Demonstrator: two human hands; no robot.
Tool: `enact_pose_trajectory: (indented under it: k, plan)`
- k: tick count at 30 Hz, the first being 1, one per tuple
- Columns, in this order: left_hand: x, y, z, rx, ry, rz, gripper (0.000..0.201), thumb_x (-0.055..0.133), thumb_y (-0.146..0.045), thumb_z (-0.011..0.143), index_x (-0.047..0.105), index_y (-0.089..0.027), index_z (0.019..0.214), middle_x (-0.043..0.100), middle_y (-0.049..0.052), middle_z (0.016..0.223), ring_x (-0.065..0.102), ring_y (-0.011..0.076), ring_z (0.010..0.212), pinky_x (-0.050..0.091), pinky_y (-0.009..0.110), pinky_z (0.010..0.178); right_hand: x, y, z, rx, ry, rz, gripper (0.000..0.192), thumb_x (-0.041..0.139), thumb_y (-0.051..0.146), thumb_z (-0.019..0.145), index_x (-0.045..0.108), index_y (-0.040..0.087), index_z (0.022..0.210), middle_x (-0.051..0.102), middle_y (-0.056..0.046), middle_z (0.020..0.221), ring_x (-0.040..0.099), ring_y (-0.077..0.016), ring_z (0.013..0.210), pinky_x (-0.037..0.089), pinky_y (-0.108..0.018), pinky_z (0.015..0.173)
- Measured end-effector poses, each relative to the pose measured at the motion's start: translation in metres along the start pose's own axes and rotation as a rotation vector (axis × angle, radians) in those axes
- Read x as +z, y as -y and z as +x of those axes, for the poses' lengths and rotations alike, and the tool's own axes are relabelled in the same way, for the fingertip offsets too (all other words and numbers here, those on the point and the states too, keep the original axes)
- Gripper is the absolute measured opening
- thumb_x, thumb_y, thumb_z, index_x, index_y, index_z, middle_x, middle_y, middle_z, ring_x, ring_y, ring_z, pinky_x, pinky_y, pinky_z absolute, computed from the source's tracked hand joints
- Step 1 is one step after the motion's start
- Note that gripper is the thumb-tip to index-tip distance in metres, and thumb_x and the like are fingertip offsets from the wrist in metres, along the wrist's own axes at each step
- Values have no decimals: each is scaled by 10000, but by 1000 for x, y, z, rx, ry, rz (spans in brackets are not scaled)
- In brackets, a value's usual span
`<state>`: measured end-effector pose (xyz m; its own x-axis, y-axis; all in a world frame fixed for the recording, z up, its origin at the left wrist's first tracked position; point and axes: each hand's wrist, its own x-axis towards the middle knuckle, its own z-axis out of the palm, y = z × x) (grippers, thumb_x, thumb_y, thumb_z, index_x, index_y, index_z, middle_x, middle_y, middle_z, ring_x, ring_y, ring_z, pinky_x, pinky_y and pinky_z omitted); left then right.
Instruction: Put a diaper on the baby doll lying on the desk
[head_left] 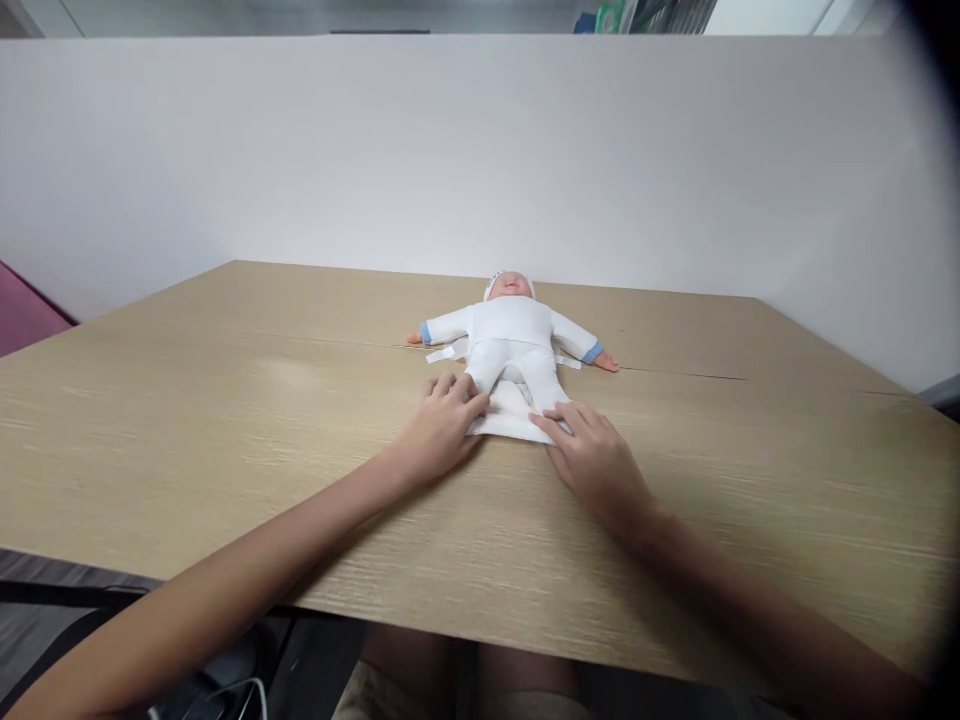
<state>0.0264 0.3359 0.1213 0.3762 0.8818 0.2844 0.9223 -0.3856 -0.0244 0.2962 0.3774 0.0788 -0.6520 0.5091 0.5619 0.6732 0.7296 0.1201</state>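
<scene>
A baby doll [513, 322] in a white suit with blue cuffs lies on its back, head away from me and arms spread wide. Beneath its hips and legs is a white diaper [511, 422], whose side tabs stick out left and right of the waist. My left hand [448, 420] grips the diaper's near left corner, close to the doll's foot. At the near right corner, my right hand [596, 452] has its thumb and fingers closed on the diaper edge. Both of the doll's feet are largely hidden by my fingers.
The doll lies on a wide light wood table [225, 450] with a thin seam across it. A white partition [375, 150] rises behind the table. A pink panel [30, 312] shows at the far left. Cables [244, 690] hang below the front edge.
</scene>
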Motion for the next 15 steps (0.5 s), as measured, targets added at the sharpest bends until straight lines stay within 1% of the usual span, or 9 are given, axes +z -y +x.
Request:
enact_pose_trajectory:
  k: [2,4,5,7,10,12,14,15]
  plan:
    - [-5,6,5,-3,-16,-63,249,518,-350,1047,679,-212,1177,617,124,1275,493,330,1148,459,539,1035,-3,-6,8,22,-2,53,274,602,155,1012,723,219,1249,688,-82,1111,578,-246,1001,471,-410,856]
    - [-12,14,13,-25,-31,-165,247,508,-374,1062,676,-216,1149,640,101,1209,510,308,1134,454,516,1048,-7,-14,17,72,7,152,211,556,198,1056,722,211,1185,683,-74,1033,561,-238,958,445,-399,827]
    - [-15,19,18,-39,-40,-221,247,510,-384,1063,674,-213,1131,648,95,1181,521,300,1130,453,507,1053,-8,-18,23,93,8,220,208,530,217,1073,719,201,1158,677,-78,1019,565,-236,963,441,-395,830]
    - [-22,28,31,-53,-60,-326,262,514,-409,1060,674,-206,1104,652,95,1169,540,293,1142,447,500,1068,-9,-27,38,117,-20,359,228,495,245,1089,709,183,1137,671,-95,1067,586,-234,1022,456,-387,880]
    - [-30,41,55,-51,-105,-470,311,517,-449,1046,693,-202,1113,644,101,1243,541,296,1214,417,501,1131,-5,-43,65,131,-119,517,262,482,311,1094,695,169,1151,652,-115,1220,597,-239,1180,469,-399,1048]
    - [-32,51,75,-60,-128,-571,357,519,-491,1039,703,-199,1131,641,100,1279,544,292,1256,402,482,1166,0,-55,86,188,-172,605,311,474,385,1090,686,159,1119,640,-125,1247,601,-241,1215,466,-406,1109]
    - [-28,62,96,-94,-134,-677,397,507,-521,1040,698,-182,1119,656,101,1239,574,282,1233,419,455,1149,8,-68,108,300,-156,662,345,471,426,1067,682,156,1103,639,-129,1245,613,-245,1197,473,-409,1104]
    - [-24,68,107,-118,-126,-738,418,502,-538,1042,692,-172,1111,669,101,1207,594,275,1200,438,440,1124,13,-75,119,369,-112,678,355,470,436,1057,685,160,1112,650,-124,1237,620,-249,1184,475,-411,1092]
